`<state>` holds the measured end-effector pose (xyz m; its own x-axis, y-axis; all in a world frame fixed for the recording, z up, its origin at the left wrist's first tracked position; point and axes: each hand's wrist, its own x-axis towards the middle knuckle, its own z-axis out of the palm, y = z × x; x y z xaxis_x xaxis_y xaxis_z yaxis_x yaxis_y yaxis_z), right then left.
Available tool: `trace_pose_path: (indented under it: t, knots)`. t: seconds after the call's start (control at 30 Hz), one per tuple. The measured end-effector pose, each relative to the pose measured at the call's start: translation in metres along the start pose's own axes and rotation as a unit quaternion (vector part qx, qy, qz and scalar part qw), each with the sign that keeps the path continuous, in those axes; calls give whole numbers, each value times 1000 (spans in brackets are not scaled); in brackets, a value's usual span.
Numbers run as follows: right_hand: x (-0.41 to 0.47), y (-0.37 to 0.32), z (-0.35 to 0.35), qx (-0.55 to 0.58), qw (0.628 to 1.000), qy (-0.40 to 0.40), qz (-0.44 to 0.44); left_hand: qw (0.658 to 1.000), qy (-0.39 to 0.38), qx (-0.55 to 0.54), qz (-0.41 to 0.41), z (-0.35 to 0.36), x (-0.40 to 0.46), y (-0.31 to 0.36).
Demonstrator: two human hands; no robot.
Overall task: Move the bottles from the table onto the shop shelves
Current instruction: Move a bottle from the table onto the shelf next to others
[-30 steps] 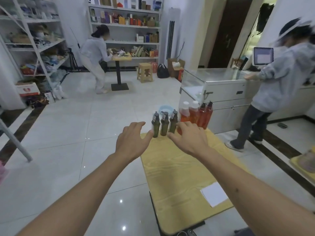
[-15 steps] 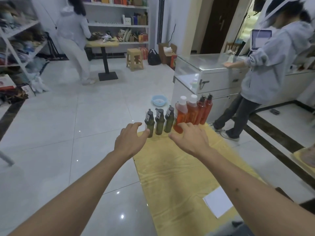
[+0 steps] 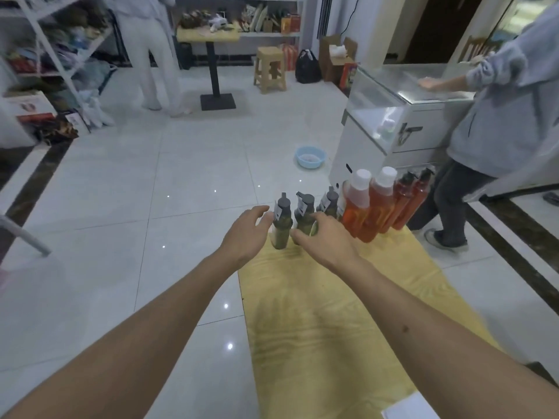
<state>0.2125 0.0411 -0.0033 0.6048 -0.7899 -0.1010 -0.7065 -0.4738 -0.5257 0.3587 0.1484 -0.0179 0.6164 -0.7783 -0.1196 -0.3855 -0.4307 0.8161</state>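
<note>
— While we look down through the head camera, where are our hands?

— Both reach out over the far end of the yellow wood-grain counter (image 3: pixel 332 313). Our left hand (image 3: pixel 242 234) has its fingers spread and loose, the fingertips just at the left side of the leftmost dark olive-green bottle with a grey pump cap (image 3: pixel 281 228). We cannot tell whether they touch it.

— And our right hand?

— Our right hand (image 3: pixel 325 240) is spread too, fingers straight, lying in front of the middle olive-green pump bottle (image 3: pixel 304 219) and the right olive-green pump bottle (image 3: pixel 328 204). It covers their lower parts, so we cannot tell if it grips either; nothing is plainly pinched.

— Where do the bottles stand?

— All upright in one row at the counter's far edge. Right of the three green ones stand two orange bottles with white caps (image 3: pixel 367 207), then two red pump bottles with dark tops (image 3: pixel 413 198), close together.

— What else do we see?

— A white sheet of paper (image 3: pixel 411 409) at the counter's near right corner. On the pale tiled floor, a light blue basin (image 3: pixel 311 157). A person in a grey hoodie (image 3: pixel 511 116) stands by a white glass-topped cabinet (image 3: pixel 402 116) on the right. White shop shelves (image 3: pixel 54 46) stand at far left, and another person in white clothes (image 3: pixel 151 49) at a small table.
</note>
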Motion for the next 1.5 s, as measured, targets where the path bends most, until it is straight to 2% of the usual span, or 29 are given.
trace_pose_path:
  t: [0.2,0.53,0.87,1.03,1.17,1.27,1.5]
  knots:
    - [65,-1,32,82,996,-21,33,972,-46,-189,-135,13,55,-2]
    - [117,-12,69,129,990,-9,46,951,-65,-243,-182,29,95,-11]
    - [126,-12,79,117,991,26,63,948,-73,-259,-168,30,100,-8]
    - [120,-9,78,119,992,40,31,952,-79,-244,-165,28,94,-10]
    - [112,-7,78,149,988,30,-2,961,-67,-217,-157,19,84,-13]
    - [105,-14,71,214,976,8,-29,967,-38,-203,-149,9,73,-17]
    - [74,-65,57,289,950,-47,-110,980,27,-170,-105,-37,23,-35]
